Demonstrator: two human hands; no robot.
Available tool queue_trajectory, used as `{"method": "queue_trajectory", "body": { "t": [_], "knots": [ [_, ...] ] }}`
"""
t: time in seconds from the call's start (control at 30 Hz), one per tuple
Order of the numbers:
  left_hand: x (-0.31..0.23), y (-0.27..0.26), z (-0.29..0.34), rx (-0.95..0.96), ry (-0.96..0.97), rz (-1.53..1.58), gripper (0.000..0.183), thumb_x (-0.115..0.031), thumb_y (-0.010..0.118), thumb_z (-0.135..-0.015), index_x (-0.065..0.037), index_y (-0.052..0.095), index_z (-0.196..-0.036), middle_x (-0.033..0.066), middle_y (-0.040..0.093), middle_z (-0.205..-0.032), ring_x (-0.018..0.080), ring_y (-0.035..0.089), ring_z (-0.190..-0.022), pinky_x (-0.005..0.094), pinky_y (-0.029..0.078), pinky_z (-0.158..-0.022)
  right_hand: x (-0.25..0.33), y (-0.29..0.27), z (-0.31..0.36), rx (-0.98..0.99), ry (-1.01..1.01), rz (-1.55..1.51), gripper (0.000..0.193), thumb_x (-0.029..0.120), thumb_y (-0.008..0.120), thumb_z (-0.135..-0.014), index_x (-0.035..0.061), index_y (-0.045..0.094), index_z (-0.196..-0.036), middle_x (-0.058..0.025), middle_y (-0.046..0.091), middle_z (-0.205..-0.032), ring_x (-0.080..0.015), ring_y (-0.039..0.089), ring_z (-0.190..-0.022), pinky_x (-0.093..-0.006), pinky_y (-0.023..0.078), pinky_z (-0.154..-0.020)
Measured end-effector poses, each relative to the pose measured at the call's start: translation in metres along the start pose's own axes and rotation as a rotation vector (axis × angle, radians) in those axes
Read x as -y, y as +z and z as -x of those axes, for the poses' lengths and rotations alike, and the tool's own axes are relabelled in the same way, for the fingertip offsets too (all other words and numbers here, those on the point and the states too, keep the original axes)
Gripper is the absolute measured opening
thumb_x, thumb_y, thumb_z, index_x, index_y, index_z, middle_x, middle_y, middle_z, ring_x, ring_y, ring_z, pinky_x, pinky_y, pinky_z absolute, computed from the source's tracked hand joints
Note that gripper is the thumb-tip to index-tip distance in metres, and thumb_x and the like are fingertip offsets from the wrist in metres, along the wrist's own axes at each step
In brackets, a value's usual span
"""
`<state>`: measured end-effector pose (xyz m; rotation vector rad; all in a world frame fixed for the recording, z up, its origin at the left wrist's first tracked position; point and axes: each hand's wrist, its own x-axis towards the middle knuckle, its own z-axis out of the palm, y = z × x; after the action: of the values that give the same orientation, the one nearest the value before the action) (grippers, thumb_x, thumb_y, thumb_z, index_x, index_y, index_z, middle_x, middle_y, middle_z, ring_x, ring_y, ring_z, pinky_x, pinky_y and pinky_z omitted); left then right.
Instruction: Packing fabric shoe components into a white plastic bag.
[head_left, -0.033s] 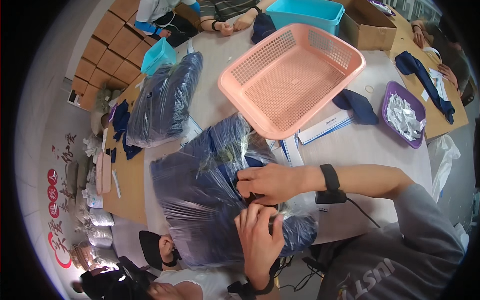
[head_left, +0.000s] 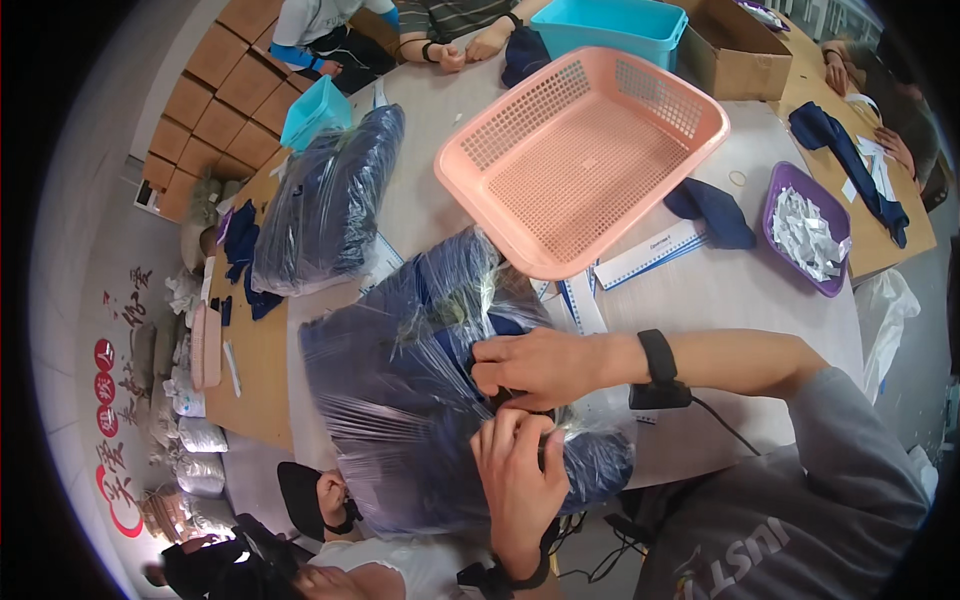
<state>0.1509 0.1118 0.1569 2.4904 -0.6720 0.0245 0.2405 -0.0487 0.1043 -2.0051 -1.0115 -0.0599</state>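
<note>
A bulging clear plastic bag (head_left: 390, 400) packed with folded dark navy fabric lies at the table's near side. My right hand (head_left: 530, 368) comes in from the right, its fingers curled and pinching the film at the bag's right part. Just below it my left hand (head_left: 518, 470) is bent over the same gathered film, thumb toward the right, fingertips pressed in. The two hands almost touch. Something small and dark shows between them, too hidden to name. Farther left lies a second clear bag (head_left: 335, 200) of navy fabric.
A pink perforated basket (head_left: 470, 200) stands just beyond the bag. Paper strips (head_left: 650, 255), a navy cloth piece (head_left: 715, 215) and a purple basket of white labels (head_left: 775, 210) lie to the right. Behind are a turquoise bin (head_left: 600, 40) and a cardboard box (head_left: 745, 65). Other people sit around.
</note>
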Motion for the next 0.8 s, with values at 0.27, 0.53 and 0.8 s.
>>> {"method": "queue_trajectory", "body": {
  "t": [0.27,0.53,0.8],
  "knots": [
    [-0.010,0.006,0.019,-0.048,-0.060,-0.017,0.018,-0.017,0.075,-0.081,-0.006,0.062,-0.084,0.0084,0.054,-0.094,0.0299,0.052,-0.092,0.0425,0.039,-0.084,-0.004,0.017,-0.005,0.025,0.042,0.024,0.030,0.021,0.074,-0.082,0.0011,0.054,-0.092,-0.0102,0.053,-0.098,-0.0299,0.061,-0.096,-0.0434,0.054,-0.067],
    [-0.007,0.004,0.018,-0.113,0.007,0.056,0.024,-0.015,0.076,-0.079,-0.006,0.054,-0.076,0.0082,0.056,-0.085,0.0302,0.052,-0.088,0.0429,0.038,-0.084,-0.004,0.027,-0.004,-0.004,0.054,-0.025,0.025,0.023,0.071,-0.087,0.0059,0.055,-0.094,-0.0075,0.051,-0.098,-0.0259,0.061,-0.092,-0.0406,0.054,-0.064],
    [0.000,-0.035,-0.012,0.229,-0.060,-0.037,0.012,-0.014,0.065,-0.090,-0.005,0.059,-0.085,0.0085,0.061,-0.079,0.0292,0.055,-0.087,0.0422,0.036,-0.088,0.038,-0.015,0.018,-0.334,0.058,-0.138,0.010,0.013,0.065,-0.085,0.0062,0.059,-0.091,-0.0081,0.058,-0.089,-0.0300,0.063,-0.089,-0.0433,0.050,-0.067]
  ]
}}
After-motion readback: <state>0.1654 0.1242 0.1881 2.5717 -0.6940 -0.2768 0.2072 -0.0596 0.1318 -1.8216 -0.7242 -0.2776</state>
